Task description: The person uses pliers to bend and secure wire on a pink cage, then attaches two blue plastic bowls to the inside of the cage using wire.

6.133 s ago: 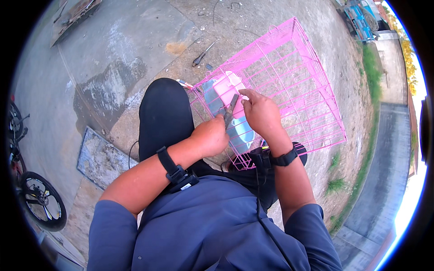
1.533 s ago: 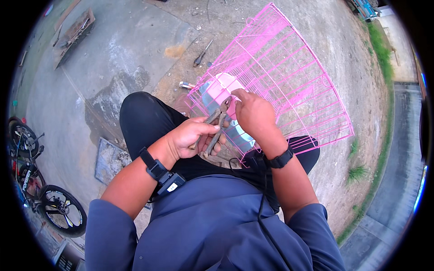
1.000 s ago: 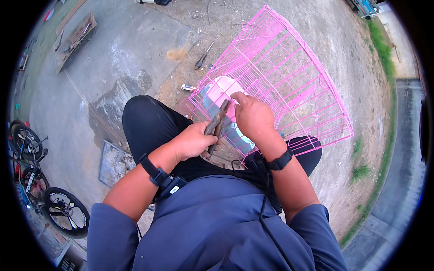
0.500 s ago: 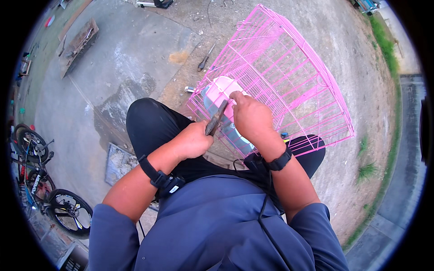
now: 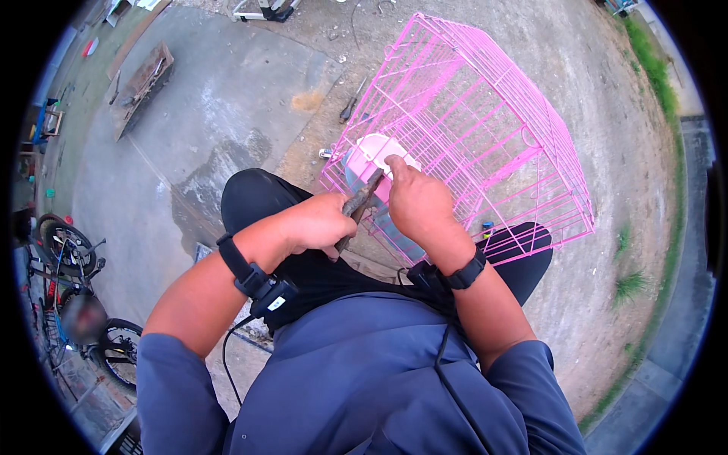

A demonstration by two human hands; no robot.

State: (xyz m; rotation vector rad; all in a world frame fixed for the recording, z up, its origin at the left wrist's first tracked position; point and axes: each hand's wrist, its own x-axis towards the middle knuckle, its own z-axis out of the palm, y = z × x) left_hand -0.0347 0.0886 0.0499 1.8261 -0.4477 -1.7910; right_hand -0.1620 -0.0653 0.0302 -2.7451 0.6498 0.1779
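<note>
The far top corner of the pink cage (image 5: 484, 185) had swung leftward since the earlier frame. At the cage's near left side, the left hand (image 5: 322, 220) was wrapped around the pliers (image 5: 364, 200). The right hand (image 5: 421, 205) was curled at the cage's wires; whether it pinched one I couldn't tell. A screwdriver (image 5: 348, 111) lay left of the cage

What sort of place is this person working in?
Probably an outdoor yard, judging by the stained concrete slab, the strip of green grass along the right, and the bicycle at the far left.
</note>
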